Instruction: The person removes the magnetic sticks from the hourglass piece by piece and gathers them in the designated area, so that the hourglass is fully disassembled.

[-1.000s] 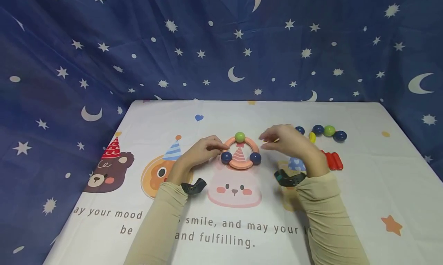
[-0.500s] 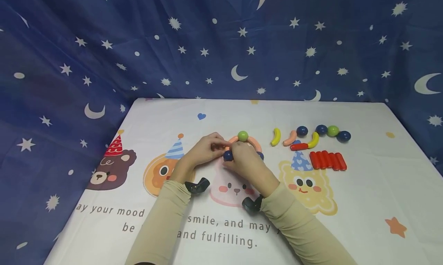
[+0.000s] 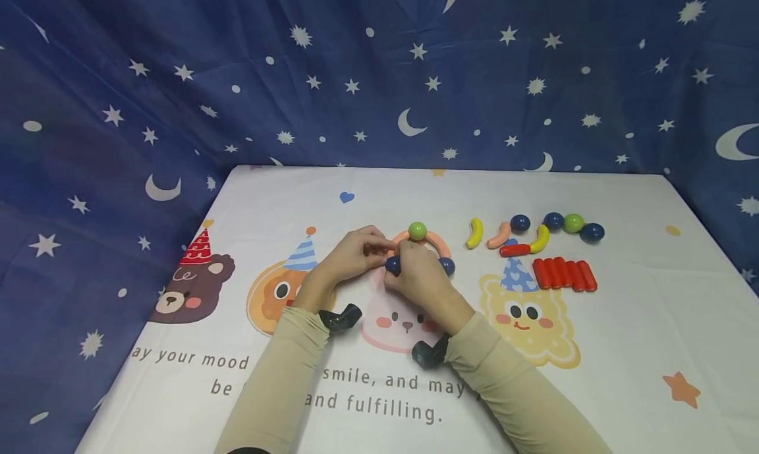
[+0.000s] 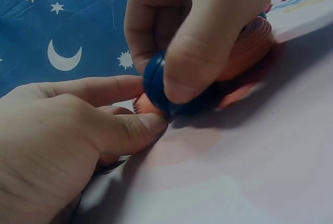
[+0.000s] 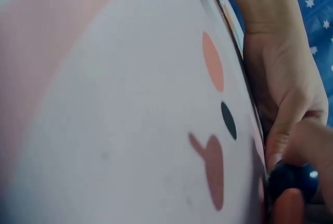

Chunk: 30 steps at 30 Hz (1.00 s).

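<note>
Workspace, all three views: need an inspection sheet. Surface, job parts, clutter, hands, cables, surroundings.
Surface: white cloth printed with cartoon faces and lettering.
Job's things: ring of pink pieces, with green bead at the far side, left navy bead and right navy bead nearer; lower part hidden by a hand.
Clutter: right of the ring, row of red pieces, red piece touching a yellow piece, other loose beads and curved pieces.
Left hand: pinches the ring beside the left navy bead.
Right hand: grips the left navy bead.
Cables: nothing seen.
Surroundings: blue curtain with stars and moons.
</note>
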Available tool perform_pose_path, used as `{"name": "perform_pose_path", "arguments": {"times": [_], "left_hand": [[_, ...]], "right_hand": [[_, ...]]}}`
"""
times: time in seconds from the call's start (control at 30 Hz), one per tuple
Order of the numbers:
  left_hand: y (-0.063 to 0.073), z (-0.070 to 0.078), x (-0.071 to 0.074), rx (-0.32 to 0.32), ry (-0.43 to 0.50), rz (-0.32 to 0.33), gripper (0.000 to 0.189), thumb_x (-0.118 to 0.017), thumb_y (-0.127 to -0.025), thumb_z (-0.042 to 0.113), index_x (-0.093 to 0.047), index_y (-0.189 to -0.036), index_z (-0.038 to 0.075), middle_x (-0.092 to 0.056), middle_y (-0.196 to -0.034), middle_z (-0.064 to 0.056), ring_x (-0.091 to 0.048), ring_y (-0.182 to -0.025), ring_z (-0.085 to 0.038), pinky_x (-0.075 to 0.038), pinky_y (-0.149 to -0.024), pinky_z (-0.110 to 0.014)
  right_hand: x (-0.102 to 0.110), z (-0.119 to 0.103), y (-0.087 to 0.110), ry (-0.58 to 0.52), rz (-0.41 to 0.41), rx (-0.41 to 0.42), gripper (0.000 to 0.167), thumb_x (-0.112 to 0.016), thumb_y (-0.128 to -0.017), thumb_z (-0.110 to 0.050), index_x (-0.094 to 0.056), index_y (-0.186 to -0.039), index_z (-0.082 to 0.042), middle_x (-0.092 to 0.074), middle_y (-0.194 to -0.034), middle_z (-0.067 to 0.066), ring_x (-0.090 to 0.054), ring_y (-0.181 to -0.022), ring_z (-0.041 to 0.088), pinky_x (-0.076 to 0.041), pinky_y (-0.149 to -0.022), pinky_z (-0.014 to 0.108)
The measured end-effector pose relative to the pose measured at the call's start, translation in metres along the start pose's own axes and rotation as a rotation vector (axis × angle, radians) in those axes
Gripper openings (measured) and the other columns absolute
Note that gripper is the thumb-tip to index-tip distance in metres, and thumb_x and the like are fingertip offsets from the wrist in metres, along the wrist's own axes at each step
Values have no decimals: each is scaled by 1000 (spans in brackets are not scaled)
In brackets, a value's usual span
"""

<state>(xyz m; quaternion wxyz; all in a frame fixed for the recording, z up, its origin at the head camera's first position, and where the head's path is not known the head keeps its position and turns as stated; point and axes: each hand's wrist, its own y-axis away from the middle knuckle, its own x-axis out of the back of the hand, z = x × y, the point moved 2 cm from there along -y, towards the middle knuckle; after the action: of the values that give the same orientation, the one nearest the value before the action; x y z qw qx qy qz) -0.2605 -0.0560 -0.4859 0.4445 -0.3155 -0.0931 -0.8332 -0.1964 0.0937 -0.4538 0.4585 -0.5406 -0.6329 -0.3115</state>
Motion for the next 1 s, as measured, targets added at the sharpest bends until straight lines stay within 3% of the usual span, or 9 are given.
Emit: {"name": "perform_pose_path", "arguments": {"times": [0.23,0.47,0.7,1.0], "left_hand": [[-1,1,-1,6,6,-4,27,-73,-82,7,-73,-109,14,-61,-99,1,-54,-82,-13,-46,-71,-24],[-2,0,-3,56,-3,-12,28,-73,-82,11,-72,-110,16,-61,-99,3,-53,-82,-12,-46,-72,-23],[-2,1,-2,61,-13,-10,27,-74,-83,12,-72,-110,15,-60,-99,3,-54,-82,-12,-46,-72,-23],[0,0,0,59,1,2,25,-73,-83,13,-73,-109,16,-61,-98,4,-53,-81,-12,-45,-70,-23]], "right_hand": [[-6,11,-3,-141,-20,-35,28,-66,-69,-24,-57,-90,-8,-59,-74,2,-54,-64,14,-43,-57,22],[-8,21,-5,-172,-17,28,29,-67,-72,-26,-58,-94,-9,-59,-73,-1,-54,-63,11,-43,-56,21],[-8,29,-6,-221,-7,105,34,-72,-78,-29,-59,-100,-7,-55,-71,-1,-49,-60,9,-39,-52,21],[-8,33,-7,-258,-14,130,43,-76,-79,-35,-58,-108,-9,-56,-76,0,-50,-67,12,-42,-54,21]]}}
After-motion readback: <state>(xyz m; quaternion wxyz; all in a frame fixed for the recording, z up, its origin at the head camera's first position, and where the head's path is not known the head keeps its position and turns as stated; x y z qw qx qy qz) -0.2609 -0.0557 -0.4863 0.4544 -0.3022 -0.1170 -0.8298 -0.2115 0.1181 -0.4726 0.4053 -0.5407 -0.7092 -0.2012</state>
